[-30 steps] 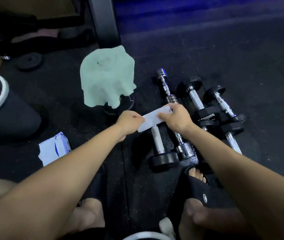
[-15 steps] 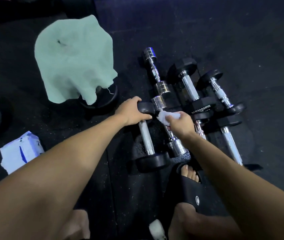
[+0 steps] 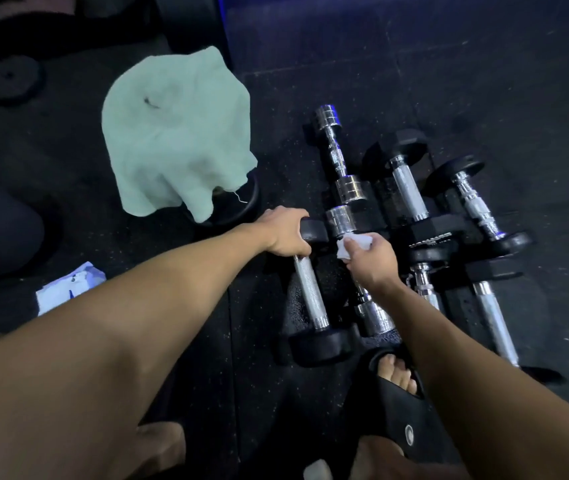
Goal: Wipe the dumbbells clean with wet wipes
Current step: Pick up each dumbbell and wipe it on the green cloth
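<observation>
Several dumbbells lie side by side on the dark gym floor. My left hand [image 3: 284, 233] grips the far black head of the nearest black-headed dumbbell [image 3: 310, 296]. My right hand [image 3: 369, 261] holds a crumpled white wet wipe [image 3: 456, 242] pressed against the handle of a chrome dumbbell [image 3: 343, 221] just right of it; most of that handle is hidden under my hand. A second chrome dumbbell [image 3: 333, 150] lies beyond. More black-headed dumbbells [image 3: 409, 188] lie to the right.
A pale green towel [image 3: 175, 133] drapes over an upright object at the left. A white and blue wipe pack [image 3: 68, 287] lies on the floor at lower left. A weight plate [image 3: 9, 77] sits far left. My sandalled foot [image 3: 397, 379] rests by the dumbbells.
A second ago both hands held the wipe stretched flat. Since then the left hand took the black dumbbell's head and the right hand bunched the wipe onto the chrome handle.
</observation>
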